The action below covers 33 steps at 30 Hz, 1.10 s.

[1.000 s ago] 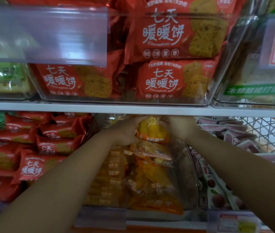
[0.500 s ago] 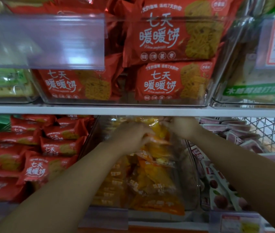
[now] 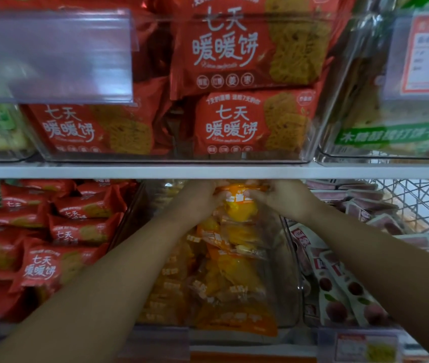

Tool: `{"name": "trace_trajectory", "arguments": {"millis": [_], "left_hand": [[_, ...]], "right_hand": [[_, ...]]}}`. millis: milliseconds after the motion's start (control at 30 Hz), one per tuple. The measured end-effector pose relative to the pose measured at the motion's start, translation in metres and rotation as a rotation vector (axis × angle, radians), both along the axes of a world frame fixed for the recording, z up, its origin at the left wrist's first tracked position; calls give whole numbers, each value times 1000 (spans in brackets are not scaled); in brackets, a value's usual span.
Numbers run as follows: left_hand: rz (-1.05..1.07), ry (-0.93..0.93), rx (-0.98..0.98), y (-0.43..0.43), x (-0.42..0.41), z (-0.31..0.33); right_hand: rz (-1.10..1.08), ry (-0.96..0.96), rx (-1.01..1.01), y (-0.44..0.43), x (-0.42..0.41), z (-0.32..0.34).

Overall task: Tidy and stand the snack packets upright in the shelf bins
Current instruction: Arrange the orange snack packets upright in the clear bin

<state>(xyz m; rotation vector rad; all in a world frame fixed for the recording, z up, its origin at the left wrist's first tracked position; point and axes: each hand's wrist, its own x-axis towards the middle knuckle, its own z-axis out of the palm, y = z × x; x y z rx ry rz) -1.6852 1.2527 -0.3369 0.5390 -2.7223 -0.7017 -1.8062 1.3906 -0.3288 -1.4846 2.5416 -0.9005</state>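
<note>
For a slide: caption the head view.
Left hand and right hand hold a yellow packet at the back of a clear bin.

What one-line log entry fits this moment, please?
left hand: grips yellow snack packet | right hand: grips same packet | place: middle clear bin

Glossy plastic yellow packets (image 3: pixel 237 271), clear plastic bin (image 3: pixel 290 279), wire basket (image 3: pixel 418 205)

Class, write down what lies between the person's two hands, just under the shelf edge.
An orange snack packet, gripped near its top by the left hand and the right hand; the head view shows it.
</note>
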Motion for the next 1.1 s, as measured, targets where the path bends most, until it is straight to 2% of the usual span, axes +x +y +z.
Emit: {"name": "trace_trajectory", "arguments": {"millis": [100, 200, 300, 433, 633, 700, 867, 1033, 1100], "left_hand": [[-33, 55, 122, 0, 0, -4], [4, 72, 278, 1, 3, -6], [-19, 23, 250, -2, 3, -8], [-63, -36, 65, 5, 6, -6], [74, 78, 55, -7, 32, 12], [69, 69, -56, -11, 42, 16], [-134, 156, -584, -10, 52, 24], [-262, 107, -654, 1, 44, 24], [-317, 33, -694, 9, 34, 19]], "right_hand": [[-36, 14, -5, 1, -2, -1], [-54, -101, -72, 3, -2, -1], [-28, -125, -57, 2, 1, -2], [21, -169, -10, 3, 1, -3], [25, -293, 56, 2, -2, 8], [40, -283, 69, 1, -2, 7], [75, -312, 42, 5, -1, 7], [136, -399, -11, 3, -2, 3], [184, -366, -40, 4, 0, 2]]}}
